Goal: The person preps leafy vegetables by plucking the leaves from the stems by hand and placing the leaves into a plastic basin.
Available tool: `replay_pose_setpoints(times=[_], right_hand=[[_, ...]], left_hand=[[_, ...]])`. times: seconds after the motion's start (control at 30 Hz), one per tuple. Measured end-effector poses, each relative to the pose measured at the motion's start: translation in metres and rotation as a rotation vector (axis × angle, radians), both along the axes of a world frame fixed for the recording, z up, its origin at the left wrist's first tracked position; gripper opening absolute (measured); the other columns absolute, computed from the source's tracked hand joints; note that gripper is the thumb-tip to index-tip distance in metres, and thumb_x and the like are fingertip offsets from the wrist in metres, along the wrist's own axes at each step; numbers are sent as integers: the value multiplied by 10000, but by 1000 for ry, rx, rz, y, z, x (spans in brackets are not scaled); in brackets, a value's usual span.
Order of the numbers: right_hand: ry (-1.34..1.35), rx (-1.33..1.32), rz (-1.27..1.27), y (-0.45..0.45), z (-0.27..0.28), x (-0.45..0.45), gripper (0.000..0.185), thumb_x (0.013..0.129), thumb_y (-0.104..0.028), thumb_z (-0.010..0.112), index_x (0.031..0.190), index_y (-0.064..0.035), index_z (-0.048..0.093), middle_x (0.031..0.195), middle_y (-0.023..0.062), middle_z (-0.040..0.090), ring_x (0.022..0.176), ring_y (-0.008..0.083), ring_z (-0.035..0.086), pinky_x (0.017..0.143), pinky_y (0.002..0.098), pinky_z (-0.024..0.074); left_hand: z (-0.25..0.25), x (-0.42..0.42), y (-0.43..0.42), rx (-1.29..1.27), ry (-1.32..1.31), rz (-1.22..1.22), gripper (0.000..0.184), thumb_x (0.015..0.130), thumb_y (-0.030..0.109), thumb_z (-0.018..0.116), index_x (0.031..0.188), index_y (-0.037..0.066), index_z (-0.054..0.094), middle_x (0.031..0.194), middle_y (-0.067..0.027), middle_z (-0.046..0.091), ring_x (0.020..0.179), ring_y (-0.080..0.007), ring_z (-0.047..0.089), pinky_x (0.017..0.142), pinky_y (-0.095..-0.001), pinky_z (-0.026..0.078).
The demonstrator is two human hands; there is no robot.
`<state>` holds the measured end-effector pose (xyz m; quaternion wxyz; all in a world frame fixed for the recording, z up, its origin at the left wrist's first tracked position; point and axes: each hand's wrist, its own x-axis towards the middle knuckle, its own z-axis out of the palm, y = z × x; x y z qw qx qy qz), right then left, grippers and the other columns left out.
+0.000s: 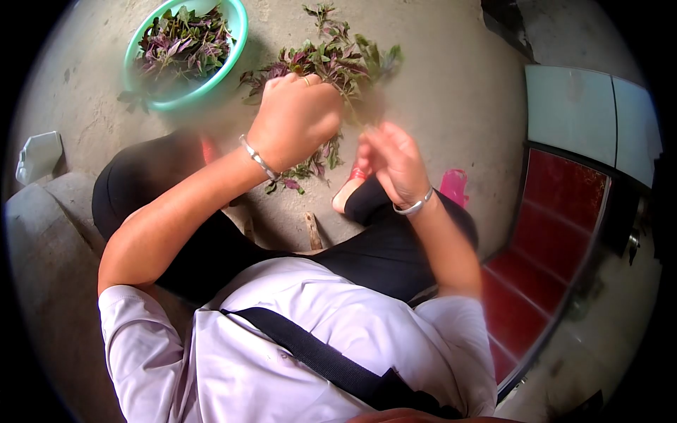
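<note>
My left hand [296, 109] is closed in a fist, its back towards me, above a loose pile of purple-green leafy stems [314, 63] on the floor. One leafy stem [356, 99], blurred by motion, rises between my two hands, and its leafy top leans to the right. My right hand [395, 162] is lower and to the right, thumb and fingers pinched at the lower end of that stem. The exact grip of the left fingers is hidden behind the fist. A green plastic basin [243, 35] holding more purple leaves stands at the upper left.
Concrete floor [451, 92] lies around the pile. A pink plastic thing [455, 187] is beyond my right wrist. Red tiles [557, 225] and pale cabinet panels [571, 106] stand at the right. A whitish plastic container [41, 156] lies at the far left. My bent legs flank the near side.
</note>
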<state>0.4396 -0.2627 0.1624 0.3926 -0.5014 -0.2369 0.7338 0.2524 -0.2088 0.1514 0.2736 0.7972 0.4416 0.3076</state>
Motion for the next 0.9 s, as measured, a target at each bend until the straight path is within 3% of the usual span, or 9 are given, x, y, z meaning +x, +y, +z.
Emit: replay_pose_setpoints(times=[0.07,0.13,0.2,0.4,0.6,0.8,0.9], right_hand=[[17,18,-23,0,1,1,95,867,-154,523,857,-63,498,693,32,524,607,126,505,547,234,416],[40,25,-37,-1,2,3,88,870,-148,516,865,-63,494,695,39,521,609,137,501,555,241,412],[72,34,-43,0,1,6,81,873,-142,509,873,-63,492,696,46,518,611,149,498,561,250,411],[269,36,21,1,2,8,118,876,-184,516,882,-70,548,734,31,536,621,118,491,554,233,397],[248,82,173,2,-4,9,172,892,-227,472,880,-56,488,686,43,446,601,141,458,528,236,351],[234,83,193,1,-6,4,161,890,-214,478,886,-54,497,697,43,458,604,137,459,528,236,356],[241,18,182,1,-10,5,128,876,-171,515,899,-48,545,756,28,537,648,111,490,568,228,404]], left_hand=[[-6,-1,9,-466,-219,182,73,794,87,503,765,44,554,765,-47,609,690,-111,530,641,-233,425],[-2,-17,28,-775,-593,356,92,835,94,474,803,46,546,785,-29,605,708,-93,520,668,-229,433],[-6,-30,37,-664,-801,341,123,885,145,451,891,47,525,801,-43,590,676,-83,500,638,-215,432],[0,-29,29,-834,-943,268,142,855,178,534,907,47,548,673,33,469,604,-51,445,563,-202,404],[2,-24,21,-995,-868,56,144,847,155,542,937,47,575,719,41,525,599,-25,431,569,-175,371],[9,-22,17,-990,-886,-156,168,842,168,553,953,45,579,766,34,554,627,-18,448,572,-163,359],[21,-14,13,-1033,-926,-97,167,810,179,612,924,62,583,765,45,542,653,-17,468,592,-160,367]])
